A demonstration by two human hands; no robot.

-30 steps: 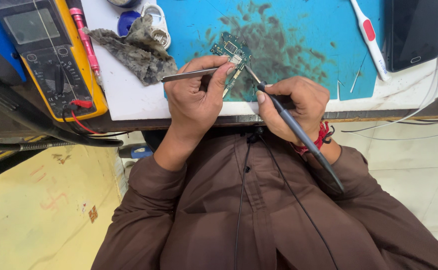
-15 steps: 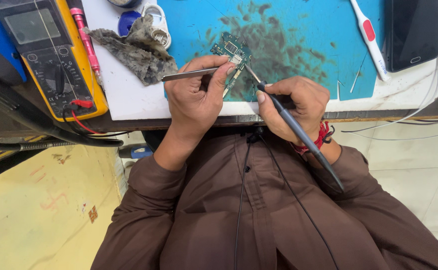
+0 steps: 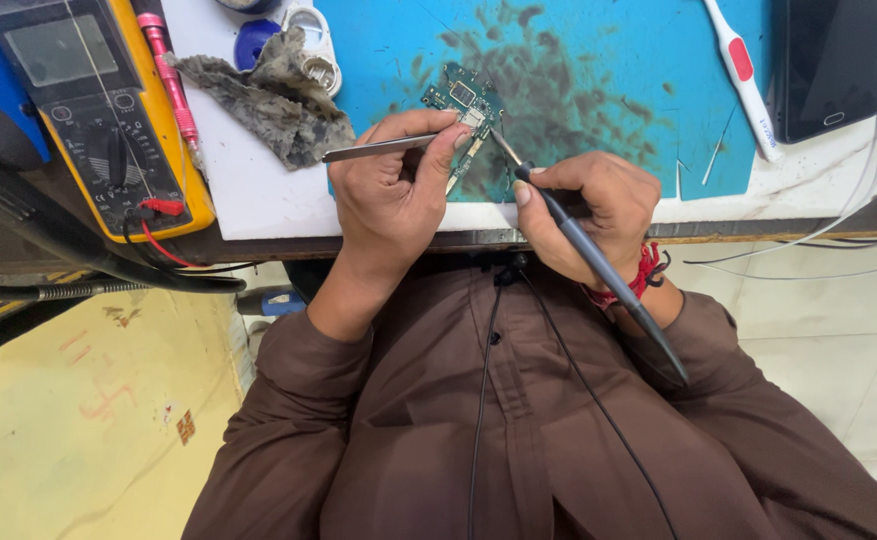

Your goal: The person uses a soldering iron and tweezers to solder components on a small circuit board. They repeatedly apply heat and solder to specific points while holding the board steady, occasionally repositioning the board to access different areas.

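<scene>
A small green circuit board point(image 3: 462, 101) lies on a stained blue work mat point(image 3: 599, 70). My left hand point(image 3: 394, 195) pinches metal tweezers point(image 3: 379, 149) whose tip rests on the board's near edge. My right hand point(image 3: 589, 205) grips a slim grey soldering iron point(image 3: 599, 265) like a pen. Its tip touches the board beside the tweezers. The iron's cable runs back over my brown sleeve.
A yellow multimeter point(image 3: 89, 110) with red and black leads sits at the left. Beside it lie a pink screwdriver point(image 3: 171, 75) and a dirty grey rag point(image 3: 274, 95). A white and red tool point(image 3: 744, 75) and a dark phone point(image 3: 834, 60) lie at the right. Thin wires trail off the bench edge.
</scene>
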